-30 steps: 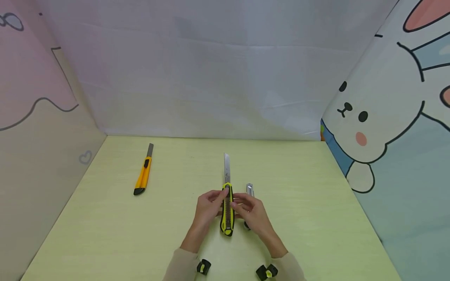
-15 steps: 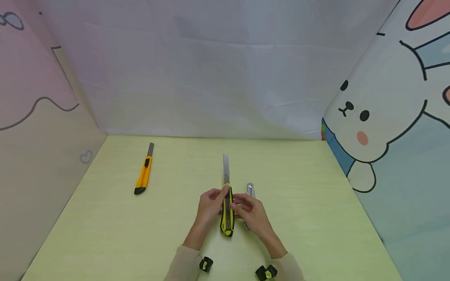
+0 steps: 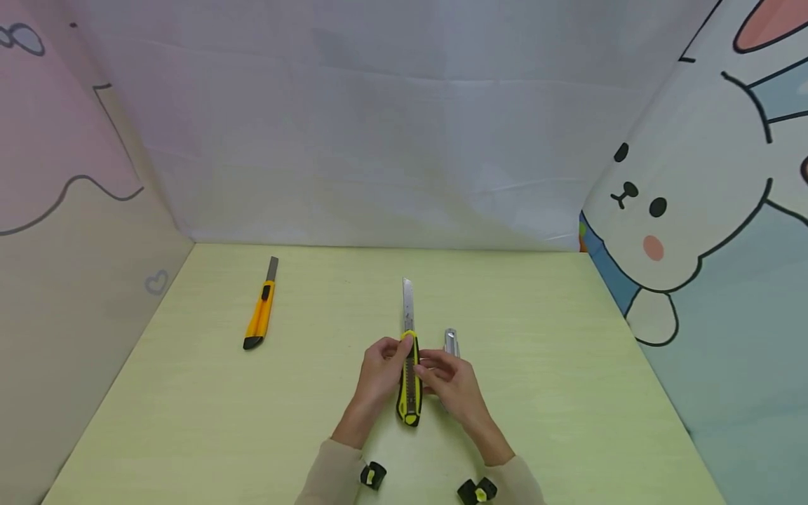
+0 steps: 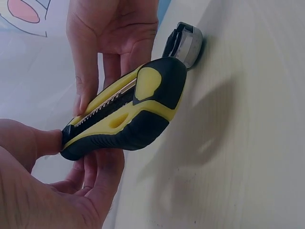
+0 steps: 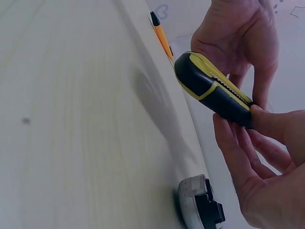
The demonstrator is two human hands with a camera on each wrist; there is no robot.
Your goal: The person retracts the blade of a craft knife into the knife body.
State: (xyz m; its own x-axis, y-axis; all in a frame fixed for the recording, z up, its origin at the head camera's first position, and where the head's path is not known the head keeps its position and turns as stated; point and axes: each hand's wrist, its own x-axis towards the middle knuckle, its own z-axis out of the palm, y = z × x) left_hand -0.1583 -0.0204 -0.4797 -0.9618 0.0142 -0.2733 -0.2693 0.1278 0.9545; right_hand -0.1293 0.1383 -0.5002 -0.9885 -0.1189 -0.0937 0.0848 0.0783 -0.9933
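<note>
Both hands hold a yellow-and-black utility knife [image 3: 410,393] above the table, its long blade [image 3: 408,305] out and pointing away from the person. The left hand [image 3: 379,372] grips the handle from the left, its thumb on the slider near the blade end. From the other side the right hand [image 3: 457,386] pinches the handle with thumb and fingers. In the left wrist view the butt of the knife [image 4: 147,95] faces the camera, and its shadow falls on the table. A silver utility knife [image 3: 451,341] lies just beyond the right hand, which partly hides it.
An orange utility knife [image 3: 259,315] with a black end lies at the left of the pale yellow table [image 3: 536,330], its blade out. A plain light cloth [image 3: 379,140] hangs behind the table, and a rabbit-printed cloth [image 3: 726,231] stands on the right.
Hands and knife keep nearly the same pose, with the left forearm shifted slightly right. The blade's extended length looks about the same.
</note>
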